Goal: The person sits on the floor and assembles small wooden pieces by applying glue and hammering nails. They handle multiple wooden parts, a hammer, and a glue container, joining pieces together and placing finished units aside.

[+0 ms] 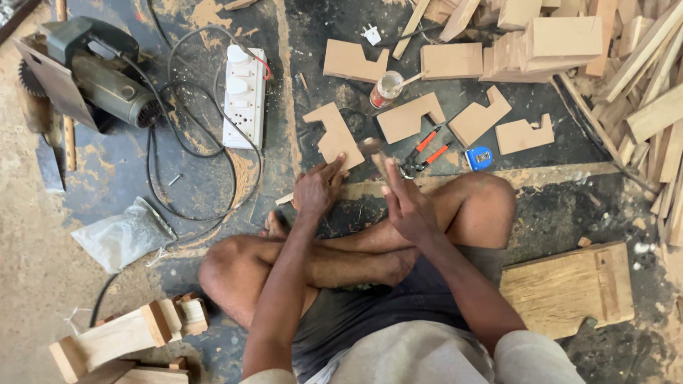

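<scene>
**Sitting cross-legged w/ cut plywood shapes on a dark, stained floor**

Counting the loose flat cut-outs ahead of the knees: 6 in view, all thin tan board w/ square notches sawn out. One stepped piece lies nearest the left hand; its lower corner touches the fingertips. That hand is half curled, palm down, fingers on the board's edge, not wrapped round it. The right hand is upright, fingers straight & together, thumb side toward the camera; something brownish shows blurred just above its fingertips, can't tell if it's held.

Other 5 cut-outs: an L-shape up top, a plain rectangle, a notched piece, a diagonal one & a low notched one.

1 pair of pliers, orange-red grips, metal nose, lies just beyond the right hand. 1 small blue tape measure beside it. 1 small cylindrical glue pot w/ a stick in it.

Left side: 1 white power strip, plastic, 2 plugs in, black cords looping round it. 1 circular saw, green-grey metal body, toothed blade. 1 crumpled clear plastic bag.

Right: 1 thick rough plank, weathered grain, beside the knee. A pile of pale wood offcuts, sticks & blocks, too many to count. Bottom left: 1 assembled block frame, light wood w/ darker end pieces.
</scene>
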